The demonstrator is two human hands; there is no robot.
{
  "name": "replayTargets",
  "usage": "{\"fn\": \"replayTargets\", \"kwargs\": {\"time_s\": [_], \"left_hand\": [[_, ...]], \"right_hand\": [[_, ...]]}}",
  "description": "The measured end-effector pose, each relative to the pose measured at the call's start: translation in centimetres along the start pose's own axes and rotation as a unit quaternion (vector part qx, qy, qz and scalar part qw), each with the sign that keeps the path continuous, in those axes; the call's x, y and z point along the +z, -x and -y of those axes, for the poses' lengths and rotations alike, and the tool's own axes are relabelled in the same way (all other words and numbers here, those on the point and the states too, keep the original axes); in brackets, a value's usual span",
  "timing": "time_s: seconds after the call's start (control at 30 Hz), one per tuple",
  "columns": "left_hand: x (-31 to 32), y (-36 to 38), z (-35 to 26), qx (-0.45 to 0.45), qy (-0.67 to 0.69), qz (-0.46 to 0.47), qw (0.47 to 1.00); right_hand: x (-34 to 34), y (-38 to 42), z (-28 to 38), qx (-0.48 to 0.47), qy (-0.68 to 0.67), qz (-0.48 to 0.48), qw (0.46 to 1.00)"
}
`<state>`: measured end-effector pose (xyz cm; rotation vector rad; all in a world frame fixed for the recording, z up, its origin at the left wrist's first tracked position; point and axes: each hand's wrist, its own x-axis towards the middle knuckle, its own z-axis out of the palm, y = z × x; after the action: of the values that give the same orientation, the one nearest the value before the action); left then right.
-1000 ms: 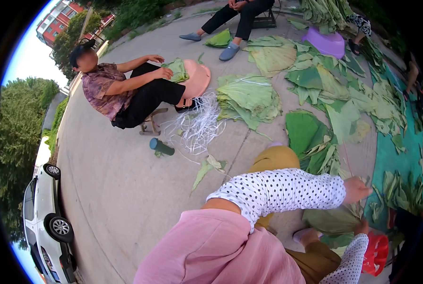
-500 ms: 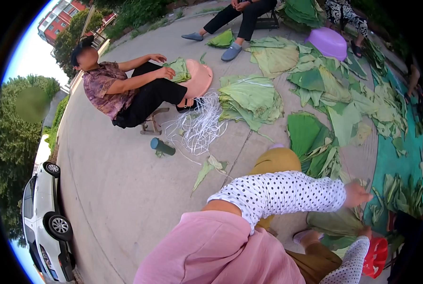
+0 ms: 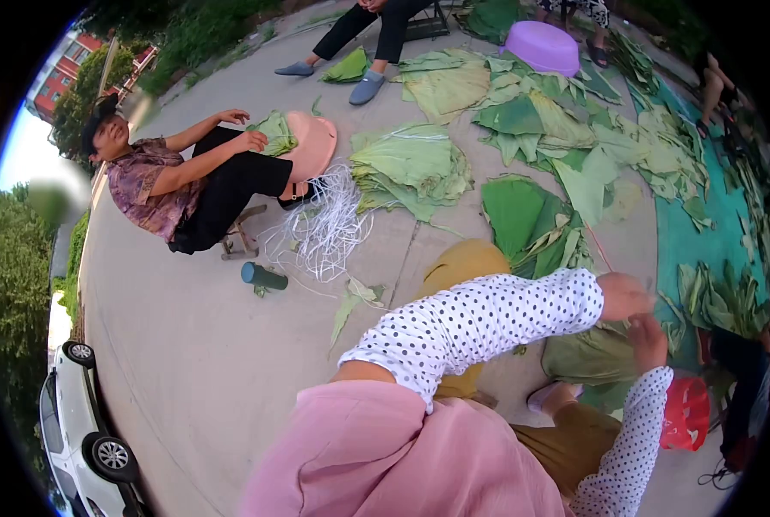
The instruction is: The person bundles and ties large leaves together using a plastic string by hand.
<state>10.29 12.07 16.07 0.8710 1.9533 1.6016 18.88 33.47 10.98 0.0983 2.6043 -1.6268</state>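
My left hand (image 3: 626, 297), at the end of a polka-dot sleeve (image 3: 505, 314), is closed, its fingertips blurred. Just below it my right hand (image 3: 649, 343) is raised with closed fingers, and the two hands meet. What they hold is too small to tell. A thin reddish strand (image 3: 600, 248) shows above my left hand. Beneath and left of the hands lies a dull green leaf stack (image 3: 587, 355). Brighter green folded leaves (image 3: 531, 224) lie beyond my knee (image 3: 467, 263).
A seated person (image 3: 156, 177) has leaves by a pink basin (image 3: 311, 142), near white strips (image 3: 329, 224) and a green bottle (image 3: 264, 276). Large leaves (image 3: 411, 168), a purple basin (image 3: 542, 47), a teal sheet (image 3: 682, 250) and a red bag (image 3: 686, 414) lie around. Others sit beyond.
My right hand has risen from the leaf stack to meet my left hand. The view has shifted, so the surroundings appear further left and mostly higher.
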Motion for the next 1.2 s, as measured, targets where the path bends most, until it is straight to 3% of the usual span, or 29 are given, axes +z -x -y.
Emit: {"fn": "replayTargets", "kwargs": {"time_s": [0.07, 0.13, 0.23, 0.37, 0.4, 0.43, 0.5, 0.53, 0.67, 0.77, 0.9, 0.93, 1.0, 1.03, 1.07, 1.1, 1.2], "left_hand": [[-2.6, 1.4, -2.0, -0.044, 0.019, -0.017, 0.999], [-5.1, 2.7, -3.1, -0.057, 0.030, -0.125, 0.990], [-8.7, 5.0, -6.1, -0.082, -0.004, -0.171, 0.982], [-10.2, 8.6, -11.5, -0.002, -0.112, -0.177, 0.978], [-9.9, 10.0, -13.8, 0.043, -0.288, -0.144, 0.946], [-9.6, 11.5, -16.5, 0.080, -0.459, -0.108, 0.878], [-8.2, 14.0, -23.0, 0.051, -0.572, -0.017, 0.818], [-7.7, 15.1, -25.5, 0.048, -0.587, -0.031, 0.808], [-5.4, 19.3, -33.6, 0.129, -0.668, 0.050, 0.731], [-3.7, 21.3, -37.0, 0.169, -0.662, 0.068, 0.727], [-2.6, 22.0, -37.1, 0.177, -0.644, 0.066, 0.742], [-2.4, 22.0, -37.0, 0.179, -0.638, 0.066, 0.746], [-1.9, 21.7, -36.4, 0.194, -0.619, 0.073, 0.757], [-1.6, 21.6, -35.9, 0.197, -0.612, 0.079, 0.762], [-1.3, 21.5, -35.7, 0.198, -0.607, 0.081, 0.766], [-0.9, 21.4, -35.4, 0.196, -0.600, 0.083, 0.771], [-0.1, 20.6, -34.4, 0.196, -0.572, 0.095, 0.791]], "right_hand": [[0.4, 0.2, 3.1, -0.006, 0.060, -0.030, 0.998], [0.1, -0.3, 1.7, 0.014, 0.022, -0.047, 0.999], [-0.4, -0.7, 0.6, -0.002, 0.040, -0.053, 0.998], [-0.5, -1.0, 1.5, -0.004, 0.098, -0.020, 0.995], [-0.4, -1.1, 1.6, -0.011, 0.101, -0.022, 0.995], [-0.2, -1.1, 1.6, -0.023, 0.077, -0.044, 0.996], [-0.2, -1.6, 1.0, -0.024, 0.107, -0.033, 0.993], [0.2, -1.7, 1.3, -0.005, 0.093, -0.040, 0.995], [0.6, -2.5, 1.7, -0.030, 0.165, -0.024, 0.985], [0.5, -2.4, 0.6, -0.053, 0.189, -0.018, 0.980], [0.2, -2.6, -0.5, -0.113, 0.228, -0.026, 0.967], [0.3, -1.6, 1.8, -0.121, 0.248, -0.044, 0.960], [0.5, -1.6, 2.0, -0.060, 0.262, -0.029, 0.963], [0.6, -1.0, 3.2, -0.012, 0.186, -0.023, 0.982], [0.5, -1.5, 1.8, -0.047, 0.209, -0.005, 0.977], [0.8, -1.5, 2.5, 0.009, 0.210, -0.003, 0.978], [0.6, -1.0, 3.3, -0.028, 0.249, 0.018, 0.968]]}}
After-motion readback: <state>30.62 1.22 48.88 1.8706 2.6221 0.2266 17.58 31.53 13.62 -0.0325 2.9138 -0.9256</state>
